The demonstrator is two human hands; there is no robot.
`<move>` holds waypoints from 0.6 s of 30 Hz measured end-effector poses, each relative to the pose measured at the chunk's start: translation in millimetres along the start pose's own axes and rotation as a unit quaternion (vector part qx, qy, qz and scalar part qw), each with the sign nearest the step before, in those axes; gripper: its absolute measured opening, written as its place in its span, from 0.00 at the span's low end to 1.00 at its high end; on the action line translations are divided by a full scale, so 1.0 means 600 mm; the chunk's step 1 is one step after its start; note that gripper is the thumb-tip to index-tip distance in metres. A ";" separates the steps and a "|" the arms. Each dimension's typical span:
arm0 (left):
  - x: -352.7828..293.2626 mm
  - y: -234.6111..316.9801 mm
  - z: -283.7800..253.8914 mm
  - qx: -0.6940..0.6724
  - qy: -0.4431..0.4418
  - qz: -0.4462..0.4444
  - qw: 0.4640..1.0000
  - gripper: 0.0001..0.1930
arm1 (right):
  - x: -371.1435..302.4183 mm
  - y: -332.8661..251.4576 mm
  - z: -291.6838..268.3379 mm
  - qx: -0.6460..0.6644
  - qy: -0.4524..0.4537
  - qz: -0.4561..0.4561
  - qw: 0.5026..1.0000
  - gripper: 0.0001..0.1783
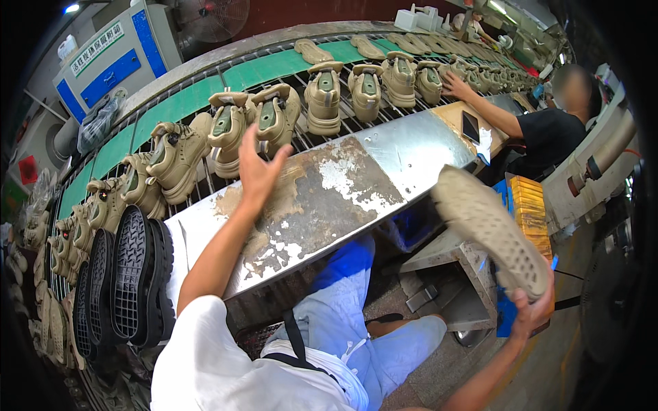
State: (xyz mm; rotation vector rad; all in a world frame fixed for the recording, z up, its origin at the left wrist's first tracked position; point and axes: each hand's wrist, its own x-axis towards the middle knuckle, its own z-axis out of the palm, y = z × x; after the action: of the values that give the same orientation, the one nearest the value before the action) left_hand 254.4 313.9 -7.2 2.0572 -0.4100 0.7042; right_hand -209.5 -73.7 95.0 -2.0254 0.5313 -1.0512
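My right hand (532, 308) grips a beige shoe sole (490, 229) by one end, off to the right of the bench. The sole is tilted, with dimples or holes over the part near my hand. My left hand (260, 171) reaches over the bench's far edge with thumb and fingers apart, and nothing shows in its grasp. Just beyond its fingertips stands a beige shoe (275, 120), and another beige shoe (227, 133) is close on its left. Whether my fingers touch either one, I cannot tell.
A roller conveyor with green sheets (257, 74) carries rows of beige shoes and soles. Black treaded soles (133, 274) stand at the bench's left end. The metal bench (329, 198) is stained. At right, a co-worker's hand (460, 88) touches a shoe; yellow pieces (531, 216) stand in a blue crate.
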 end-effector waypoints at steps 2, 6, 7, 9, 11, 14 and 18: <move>-0.048 0.100 -0.053 -0.136 -0.188 0.006 0.973 0.45 | 0.001 -0.032 0.085 0.088 -0.073 0.024 0.993 0.66; -0.098 0.183 -0.091 -0.470 -0.462 -0.258 0.706 0.29 | 0.015 -0.054 0.205 0.161 -0.215 0.048 0.962 0.64; -0.087 0.195 -0.094 -0.458 -0.417 -0.286 0.731 0.24 | 0.022 -0.057 0.223 0.169 -0.220 0.045 0.960 0.64; -0.063 0.188 -0.087 -0.466 -0.339 -0.345 0.741 0.18 | 0.026 -0.055 0.247 0.168 -0.201 0.028 0.965 0.61; -0.026 0.165 -0.087 -0.469 -0.247 -0.354 0.771 0.15 | 0.028 -0.056 0.247 0.129 -0.167 -0.022 0.977 0.58; 0.075 0.091 -0.039 -0.551 -0.131 -0.263 0.781 0.23 | 0.035 -0.055 0.212 0.110 -0.125 -0.007 0.986 0.47; 0.230 0.015 0.001 -0.555 0.048 -0.212 0.803 0.31 | 0.029 -0.050 0.208 0.102 -0.117 0.003 0.988 0.39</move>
State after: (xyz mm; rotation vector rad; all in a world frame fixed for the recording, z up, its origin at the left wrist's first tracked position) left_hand 357.8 305.7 84.0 0.9138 -0.1936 0.1694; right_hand -96.9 -11.2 83.2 -1.9299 0.2946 -0.8128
